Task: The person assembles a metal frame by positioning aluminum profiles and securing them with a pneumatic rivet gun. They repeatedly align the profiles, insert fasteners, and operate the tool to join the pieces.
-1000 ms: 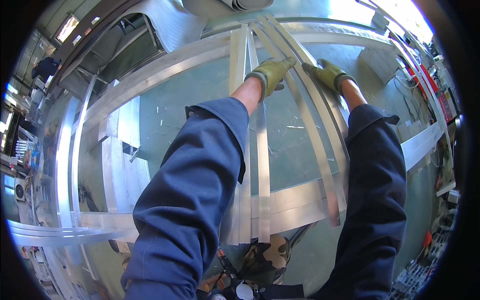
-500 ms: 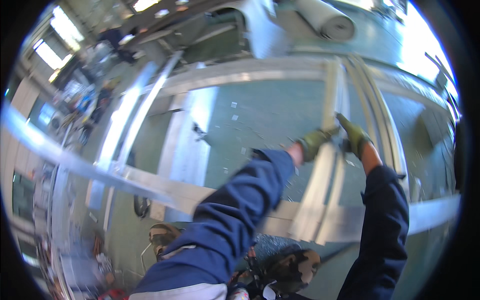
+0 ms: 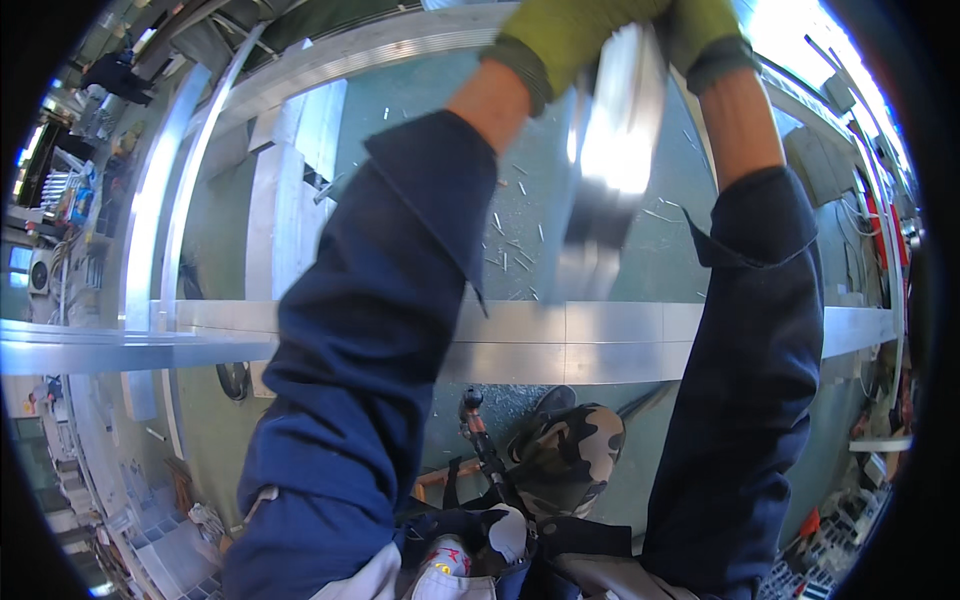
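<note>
Both of my hands wear olive-green work gloves and are raised close together at the top edge of the head view. My left hand and my right hand are closed around the sides of a bundle of long silvery metal profiles. Motion blurs the bundle, which tilts toward me, its near end hanging over the near rail. Whether that end touches the rail I cannot tell. The fingertips lie partly beyond the picture's edge.
A far rail runs behind the near one. Long shiny metal strips and wide pale profiles lie across at left. Small offcuts litter the green floor. At lower right are many metal pieces; a grey box stands at right.
The profiles were lying across both rails; now they are lifted in my two hands. My hands have moved up and away from me, and the view has shifted.
</note>
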Tool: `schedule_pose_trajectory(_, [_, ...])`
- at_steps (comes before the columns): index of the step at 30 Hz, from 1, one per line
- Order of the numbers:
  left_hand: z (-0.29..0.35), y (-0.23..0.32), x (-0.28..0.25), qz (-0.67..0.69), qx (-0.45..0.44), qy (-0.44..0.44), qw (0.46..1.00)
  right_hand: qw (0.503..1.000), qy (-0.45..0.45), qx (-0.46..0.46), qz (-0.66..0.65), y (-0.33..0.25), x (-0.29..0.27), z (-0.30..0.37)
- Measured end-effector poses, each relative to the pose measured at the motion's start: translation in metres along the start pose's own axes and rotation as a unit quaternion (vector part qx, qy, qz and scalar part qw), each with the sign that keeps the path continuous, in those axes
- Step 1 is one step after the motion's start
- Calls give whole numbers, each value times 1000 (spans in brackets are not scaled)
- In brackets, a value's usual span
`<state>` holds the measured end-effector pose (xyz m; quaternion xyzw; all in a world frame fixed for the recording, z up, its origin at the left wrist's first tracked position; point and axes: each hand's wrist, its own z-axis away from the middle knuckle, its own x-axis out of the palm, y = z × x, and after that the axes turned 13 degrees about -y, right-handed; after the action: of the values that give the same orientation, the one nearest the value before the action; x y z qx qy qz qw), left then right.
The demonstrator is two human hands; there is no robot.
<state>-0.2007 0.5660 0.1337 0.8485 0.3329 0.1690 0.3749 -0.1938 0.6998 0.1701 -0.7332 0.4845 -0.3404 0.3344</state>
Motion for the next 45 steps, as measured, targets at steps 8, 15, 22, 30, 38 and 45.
schedule_pose_trajectory(8, [70, -26, -71, -195, -46, -50, 978, 996, 5, -19, 83, 61, 60, 36])
schedule_pose_trajectory(15, [166, -122, -102, -187, -257, -23, 948, 960, 3, 143, 239, 158, 40, 87])
schedule_pose_trajectory(22, [158, -112, -88, -187, -292, -1, 938, 971, 21, 128, 201, 145, 36, 100])
schedule_pose_trajectory(30, [194, -133, -79, -272, -325, -21, 905, 949, 9, 215, 232, 171, 36, 130])
schedule_pose_trajectory(38, [144, -81, -62, -166, -286, 50, 942, 963, 35, 181, 199, 114, 46, 111])
schedule_pose_trajectory(45, [157, -71, -56, -183, -306, 13, 934, 946, 11, 185, 265, 119, 52, 128])
